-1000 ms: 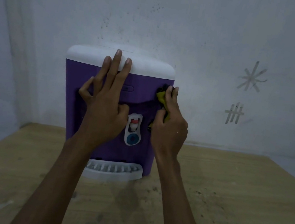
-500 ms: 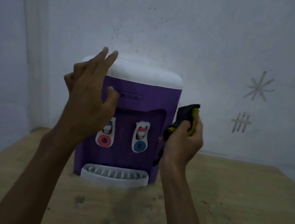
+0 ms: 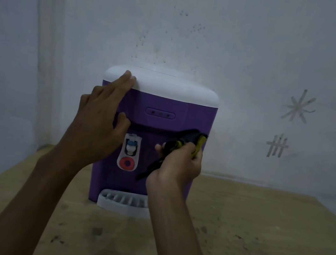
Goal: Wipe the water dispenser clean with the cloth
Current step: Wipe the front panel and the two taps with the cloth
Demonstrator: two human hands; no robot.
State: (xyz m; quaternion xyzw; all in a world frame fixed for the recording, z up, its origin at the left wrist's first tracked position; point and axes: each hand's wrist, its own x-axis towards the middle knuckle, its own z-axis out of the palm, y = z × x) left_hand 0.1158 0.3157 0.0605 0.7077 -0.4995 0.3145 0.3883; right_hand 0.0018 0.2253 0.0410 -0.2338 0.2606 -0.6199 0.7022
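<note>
Second tap and right drip tray (image 3: 121,204) end of the water dispenser (image 3: 162,102) behind the right hand (image 3: 175,165)

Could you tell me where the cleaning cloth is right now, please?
In the head view, the yellow-and-black cloth is bunched in the right hand, in front of the purple water dispenser, right of its red tap.

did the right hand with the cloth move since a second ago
Yes. The right hand with the cloth came down and away from the dispenser's upper right edge and now sits lower, in front of the right tap area.
</note>
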